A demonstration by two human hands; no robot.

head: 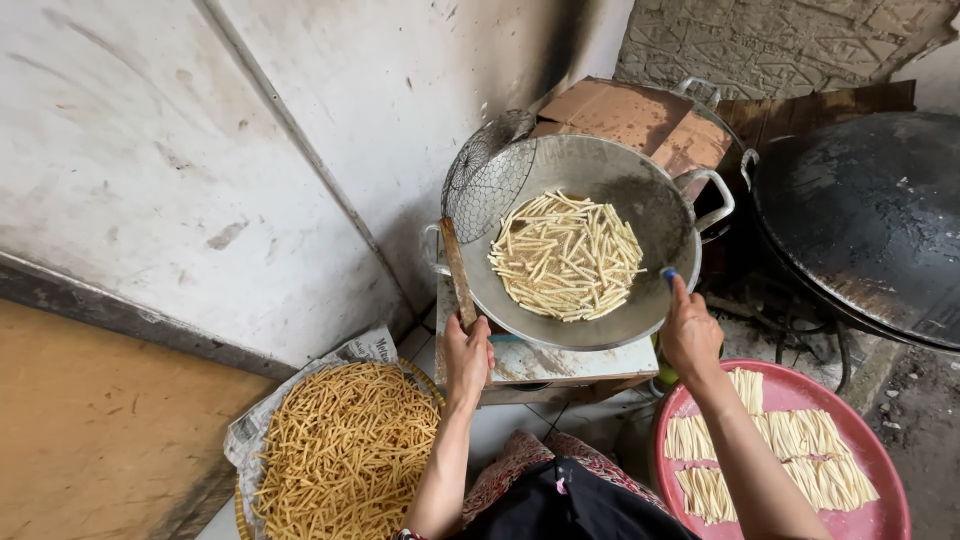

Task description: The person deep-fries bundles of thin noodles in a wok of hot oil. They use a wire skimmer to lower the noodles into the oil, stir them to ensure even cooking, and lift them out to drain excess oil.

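**Two hands at the frying wok**

In the middle of the view, a metal wok [640,215] sits on a small stove stand [545,362], holding a loose layer of pale dough sticks [566,255]. At the wok's near-left rim, the left hand [467,357] is clenched around the wooden handle [459,275] of a wire-mesh skimmer [487,180], whose round basket leans against the wok's far-left edge. At the wok's near-right rim, the right hand [689,335] reaches up with fingers closed on a small blue-tipped object [668,272]; what that object is cannot be made out.

Just right of the wok and nearer the person, a red round tray [880,515] carries rows of uncooked pale strips [790,435]; the right forearm crosses over it. Left of the wok and lower, a basket lined with newspaper [365,350] is heaped with golden fried sticks [345,455]. Behind the wok lies a flattened piece of cardboard [625,115] over another pot. Farther right of the wok stands a large blackened pan [865,215]. A stained white wall [250,150] rises to the wok's left.
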